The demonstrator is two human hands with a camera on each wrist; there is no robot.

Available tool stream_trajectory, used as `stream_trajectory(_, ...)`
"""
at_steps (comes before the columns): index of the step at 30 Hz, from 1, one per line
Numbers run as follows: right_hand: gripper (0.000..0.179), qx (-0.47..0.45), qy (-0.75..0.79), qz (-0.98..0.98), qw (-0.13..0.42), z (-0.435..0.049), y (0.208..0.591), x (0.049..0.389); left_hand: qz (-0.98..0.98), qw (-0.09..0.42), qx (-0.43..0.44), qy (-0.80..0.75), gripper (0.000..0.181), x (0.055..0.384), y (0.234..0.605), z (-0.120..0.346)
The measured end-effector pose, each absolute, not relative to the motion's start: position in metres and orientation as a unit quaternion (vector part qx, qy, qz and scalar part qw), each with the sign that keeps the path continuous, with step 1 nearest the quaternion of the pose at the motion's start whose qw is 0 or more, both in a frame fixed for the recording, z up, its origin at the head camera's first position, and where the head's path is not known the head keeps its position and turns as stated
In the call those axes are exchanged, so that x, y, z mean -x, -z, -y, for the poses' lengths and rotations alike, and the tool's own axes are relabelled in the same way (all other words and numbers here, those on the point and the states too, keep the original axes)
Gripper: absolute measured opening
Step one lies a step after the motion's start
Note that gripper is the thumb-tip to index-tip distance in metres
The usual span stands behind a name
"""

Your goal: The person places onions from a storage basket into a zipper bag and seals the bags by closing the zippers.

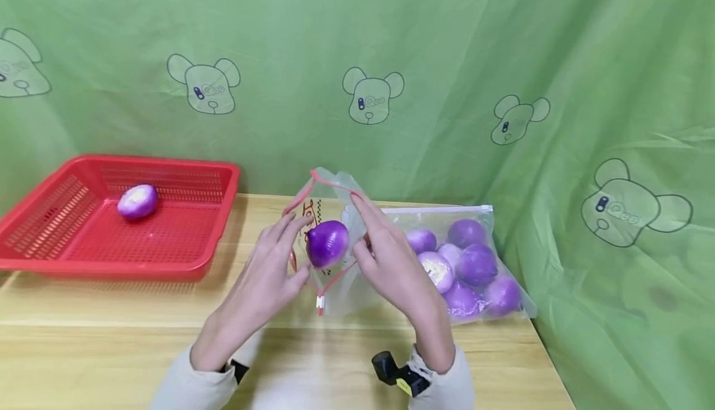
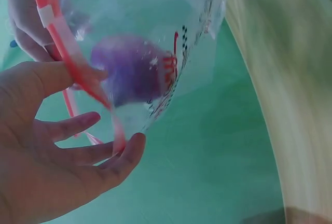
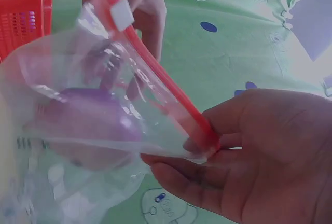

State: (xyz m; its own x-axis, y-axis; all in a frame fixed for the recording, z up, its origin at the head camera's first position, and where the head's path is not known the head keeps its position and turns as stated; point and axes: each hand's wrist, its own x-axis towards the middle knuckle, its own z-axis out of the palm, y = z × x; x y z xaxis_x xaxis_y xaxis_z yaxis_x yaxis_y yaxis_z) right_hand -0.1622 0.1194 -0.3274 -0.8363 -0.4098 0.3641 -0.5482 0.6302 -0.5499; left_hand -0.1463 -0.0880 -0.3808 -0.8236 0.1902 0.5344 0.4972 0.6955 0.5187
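A clear zip bag (image 1: pixel 349 295) with a red zip edge and a white slider stands with its mouth spread between both hands. Inside it is one purple onion (image 1: pixel 327 244), visible through the plastic in the left wrist view. My left hand (image 1: pixel 267 267) holds the left side of the mouth, the red zip edge (image 2: pixel 78 63) running between thumb and fingers. On the opposite side, my right hand (image 1: pixel 393 261) pinches the end of the red edge between thumb and fingers, as the right wrist view shows.
At the left stands a red basket (image 1: pixel 139 271) with one purple-and-white onion (image 1: pixel 137 201) in it. A second clear bag (image 1: pixel 441 209), filled with several purple onions, lies right of my right hand. A green curtain (image 1: pixel 447 56) hangs behind and beside the wooden table (image 1: pixel 84 348).
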Motion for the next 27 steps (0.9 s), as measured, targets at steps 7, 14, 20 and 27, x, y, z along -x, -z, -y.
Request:
stream_trajectory(7, 0.073, -0.243, -0.286, 0.904, 0.205, -0.120, 0.320, 0.153, 0.892, 0.255, 0.193, 0.321, 0.067, 0.139, 0.376, 0.088)
stream_trajectory(14, 0.072, -0.217, -0.269, 0.894, 0.284, -0.119, 0.317, 0.151, 0.880, 0.302, 0.204, 0.304, 0.064, 0.132, 0.368, 0.085)
stream_trajectory(20, 0.071, -0.304, -0.312, 0.834, 0.339, -0.110, 0.317, 0.146, 0.865, 0.303, 0.253, 0.310, 0.058, 0.128, 0.364, 0.081)
stream_trajectory(27, 0.069, -0.285, -0.284, 0.868, 0.289, -0.106, 0.320, 0.144, 0.863, 0.311, 0.283, 0.278, 0.036, 0.129, 0.367, 0.080)
